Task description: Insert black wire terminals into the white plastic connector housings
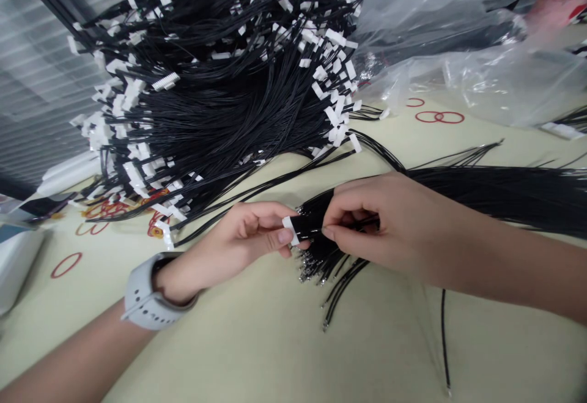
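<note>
Between thumb and fingers, my left hand (257, 235) pinches a small white connector housing (290, 230), with black wires running out of it to the right. My right hand (367, 219) is closed just beside it, thumb and forefinger pinching a thin black wire (315, 230) close to the housing. Whether the wire's end is inside the housing I cannot tell. Under both hands lies a bundle of loose black wires (495, 198); their bare metal terminals (312, 267) fan out below the housing. One single wire (444, 342) hangs apart below my right wrist.
A large heap of black cables (229, 109) with white connectors fills the back left. Clear plastic bags (495, 79) lie at the back right. Red rubber bands (439, 117) are scattered on the pale table (257, 348). A white box-like object (18, 262) stands at the left edge.
</note>
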Demonstrator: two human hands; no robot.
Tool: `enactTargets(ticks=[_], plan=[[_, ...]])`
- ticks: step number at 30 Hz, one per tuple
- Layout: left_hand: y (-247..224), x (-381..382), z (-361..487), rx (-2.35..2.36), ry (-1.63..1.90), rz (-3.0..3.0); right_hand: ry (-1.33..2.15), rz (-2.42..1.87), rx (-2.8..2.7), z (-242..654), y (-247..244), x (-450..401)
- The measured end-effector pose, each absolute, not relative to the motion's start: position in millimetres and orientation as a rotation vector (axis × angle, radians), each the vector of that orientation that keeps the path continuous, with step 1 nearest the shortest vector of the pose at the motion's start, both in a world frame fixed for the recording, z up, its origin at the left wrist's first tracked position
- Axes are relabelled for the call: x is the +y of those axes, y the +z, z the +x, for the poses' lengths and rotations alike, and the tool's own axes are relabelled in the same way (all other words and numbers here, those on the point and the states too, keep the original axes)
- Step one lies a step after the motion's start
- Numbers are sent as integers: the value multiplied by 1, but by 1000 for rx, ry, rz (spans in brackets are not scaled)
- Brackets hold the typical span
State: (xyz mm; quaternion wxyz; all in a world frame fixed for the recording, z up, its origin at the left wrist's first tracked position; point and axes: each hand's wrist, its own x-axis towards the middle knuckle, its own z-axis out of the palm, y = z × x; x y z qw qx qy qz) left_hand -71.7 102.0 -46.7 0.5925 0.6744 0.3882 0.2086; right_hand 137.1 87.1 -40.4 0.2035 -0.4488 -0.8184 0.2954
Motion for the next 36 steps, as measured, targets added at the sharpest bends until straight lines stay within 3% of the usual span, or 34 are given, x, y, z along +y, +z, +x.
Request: enactTargets(ticks=[36], plan=[[-46,101,-68,877,572,1417,637,-1246,-2125,129,-54,82]])
